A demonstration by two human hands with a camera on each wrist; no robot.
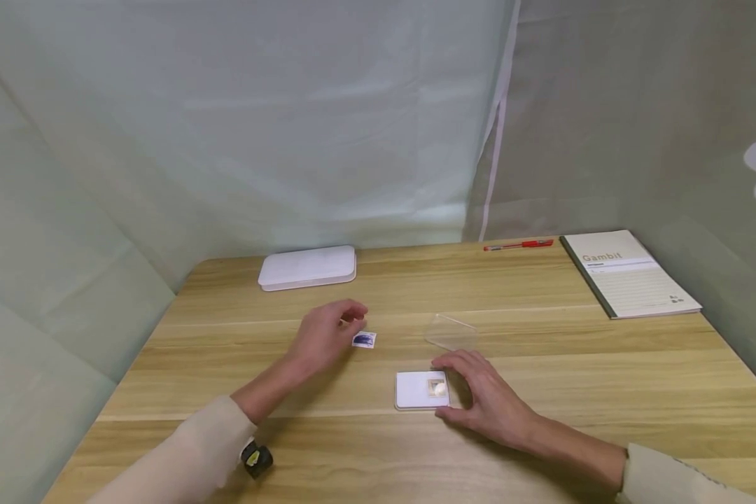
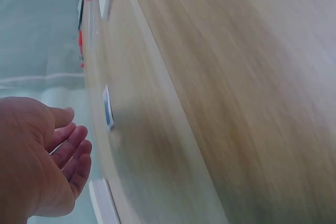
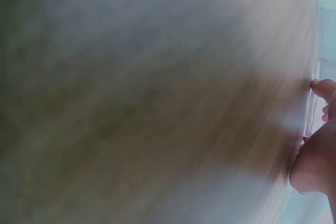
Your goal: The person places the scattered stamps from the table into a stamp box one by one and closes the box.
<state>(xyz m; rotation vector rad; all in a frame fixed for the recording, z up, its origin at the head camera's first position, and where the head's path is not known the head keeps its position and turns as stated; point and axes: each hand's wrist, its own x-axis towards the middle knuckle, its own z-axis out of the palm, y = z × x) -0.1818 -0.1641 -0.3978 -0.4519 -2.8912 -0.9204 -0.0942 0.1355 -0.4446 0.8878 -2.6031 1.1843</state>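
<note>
In the head view my right hand [image 1: 488, 402] holds a small flat white case [image 1: 411, 390] by its right end, thumb at the near edge and fingers at the far edge. A tan postage stamp [image 1: 437, 388] lies on the case's right part. My left hand [image 1: 327, 336] hovers just beside a blue-and-white stamp [image 1: 364, 340] on the table, fingers loosely bent. In the left wrist view that hand [image 2: 42, 156] is apart from the stamp [image 2: 108, 108] and holds nothing. A clear plastic lid [image 1: 450, 332] lies beyond the right hand.
On the wooden table [image 1: 227, 357], a larger white tin [image 1: 307, 268] sits at the back left. A red pen [image 1: 519, 245] lies at the back edge, left of a notebook [image 1: 630, 273]. A small black object [image 1: 256, 458] is by the left sleeve. Curtains hang behind.
</note>
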